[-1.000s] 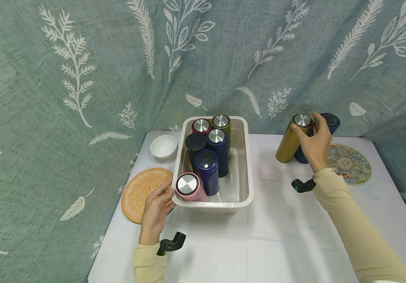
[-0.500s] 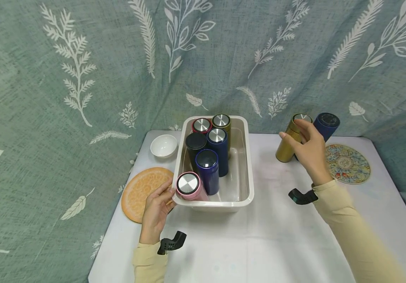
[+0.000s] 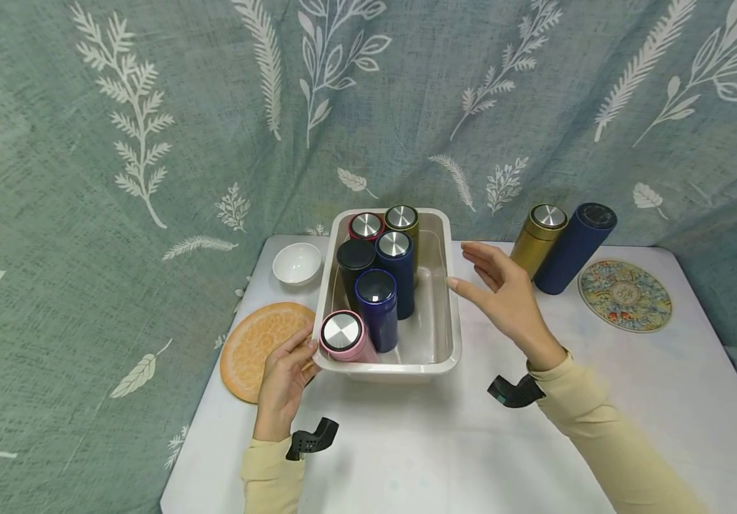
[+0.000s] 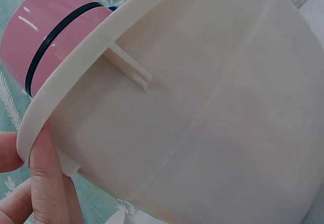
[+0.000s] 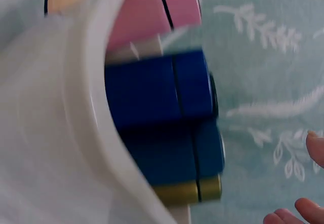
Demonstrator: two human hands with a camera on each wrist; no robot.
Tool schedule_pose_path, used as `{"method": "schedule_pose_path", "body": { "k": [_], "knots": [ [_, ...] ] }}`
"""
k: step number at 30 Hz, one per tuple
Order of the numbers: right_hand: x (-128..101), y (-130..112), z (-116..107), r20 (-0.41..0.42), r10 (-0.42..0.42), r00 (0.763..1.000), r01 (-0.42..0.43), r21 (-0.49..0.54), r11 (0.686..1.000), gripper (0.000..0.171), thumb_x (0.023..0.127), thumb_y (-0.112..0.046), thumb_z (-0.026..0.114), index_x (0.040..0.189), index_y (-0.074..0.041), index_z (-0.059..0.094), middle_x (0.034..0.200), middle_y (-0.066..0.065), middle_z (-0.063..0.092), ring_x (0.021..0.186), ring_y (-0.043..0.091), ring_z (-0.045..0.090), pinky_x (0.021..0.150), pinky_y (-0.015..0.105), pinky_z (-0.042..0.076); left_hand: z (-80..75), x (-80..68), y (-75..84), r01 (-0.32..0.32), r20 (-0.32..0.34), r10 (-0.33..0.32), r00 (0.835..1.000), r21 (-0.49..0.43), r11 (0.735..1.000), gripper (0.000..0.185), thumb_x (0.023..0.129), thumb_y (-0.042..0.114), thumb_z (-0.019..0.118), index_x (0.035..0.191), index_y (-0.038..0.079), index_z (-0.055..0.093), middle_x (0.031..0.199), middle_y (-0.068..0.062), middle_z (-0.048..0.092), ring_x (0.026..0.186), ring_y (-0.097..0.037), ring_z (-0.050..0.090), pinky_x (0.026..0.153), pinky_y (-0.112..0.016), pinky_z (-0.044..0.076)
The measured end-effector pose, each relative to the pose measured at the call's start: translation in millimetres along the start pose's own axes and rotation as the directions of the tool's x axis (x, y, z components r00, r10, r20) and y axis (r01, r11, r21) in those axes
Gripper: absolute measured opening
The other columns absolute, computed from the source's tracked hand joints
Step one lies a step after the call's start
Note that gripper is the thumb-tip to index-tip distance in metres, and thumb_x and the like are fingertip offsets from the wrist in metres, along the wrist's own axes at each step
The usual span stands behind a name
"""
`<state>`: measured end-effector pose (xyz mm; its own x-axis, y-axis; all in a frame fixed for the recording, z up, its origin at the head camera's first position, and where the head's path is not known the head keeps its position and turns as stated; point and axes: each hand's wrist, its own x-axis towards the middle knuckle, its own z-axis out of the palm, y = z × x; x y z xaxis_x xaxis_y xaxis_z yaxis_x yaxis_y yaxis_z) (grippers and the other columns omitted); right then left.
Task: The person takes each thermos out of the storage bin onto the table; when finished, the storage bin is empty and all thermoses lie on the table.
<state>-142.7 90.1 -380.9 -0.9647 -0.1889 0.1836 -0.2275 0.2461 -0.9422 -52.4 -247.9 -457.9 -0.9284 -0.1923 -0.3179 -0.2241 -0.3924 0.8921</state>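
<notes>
Six flasks stand upright in the white bin (image 3: 448, 300) at mid-desk: pink flask (image 3: 343, 335) at the near left corner, two navy ones (image 3: 378, 307) behind it, a black one, then red and olive at the far end. The bin's right half is bare. Two more stand outside on the desk (image 3: 471, 442), far right and touching: gold flask (image 3: 538, 239) and dark blue flask (image 3: 574, 246), both beside the patterned coaster (image 3: 625, 296).

Left hand (image 3: 281, 382) holds the bin's near left corner, fingers curled on the rim; the left wrist view shows a fingertip (image 4: 43, 183) pressed under the lip. Right hand (image 3: 506, 300) is empty, fingers spread wide, hovering just right of the bin's right wall and not touching it.

Step in hand, as I judge it: unloading, with the right hand heading back for another flask. Next move calls for reaching over the wall and closing on a cap near the middle, while the left hand steadies the bin.

Versus half a second ago: the right hand was on the gold flask; now it has let go and crossed to the bin. Gold flask stays where set. Left hand and bin unchanged.

Orange mat (image 3: 256, 350) and white bowl (image 3: 296, 264) sit left of the bin.
</notes>
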Motion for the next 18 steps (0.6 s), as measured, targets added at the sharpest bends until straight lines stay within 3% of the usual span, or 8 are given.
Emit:
{"method": "schedule_pose_path", "body": {
  "k": [7,18],
  "knots": [
    [-13,-11,26,0.102,-0.016,0.995,0.01,0.054,0.998,0.061,0.088,-0.016,0.078,0.143,-0.011,0.052,0.149,0.009,0.053,0.141,0.025,0.05,0.119,0.034,0.039,0.9,-0.4,0.0,-0.001,0.011,0.001,1.0,0.013,1.0,0.051,0.098,-0.001,0.052,0.148,-0.006,0.043,0.092,0.005,0.062,0.08,-0.005,0.066,0.072,-0.02,0.058],
    [-25,-16,62,0.222,-0.046,0.974,0.02,0.116,0.993,0.062,0.086,-0.018,0.08,0.142,-0.009,0.054,0.145,0.012,0.057,0.135,0.023,0.056,0.115,0.031,0.044,1.2,-1.1,-1.4,-0.01,0.003,0.01,1.0,-0.019,1.0,0.032,0.097,-0.002,0.054,0.121,0.015,0.068,0.091,0.004,0.063,0.079,-0.006,0.067,0.072,-0.021,0.059]
  ]
}}
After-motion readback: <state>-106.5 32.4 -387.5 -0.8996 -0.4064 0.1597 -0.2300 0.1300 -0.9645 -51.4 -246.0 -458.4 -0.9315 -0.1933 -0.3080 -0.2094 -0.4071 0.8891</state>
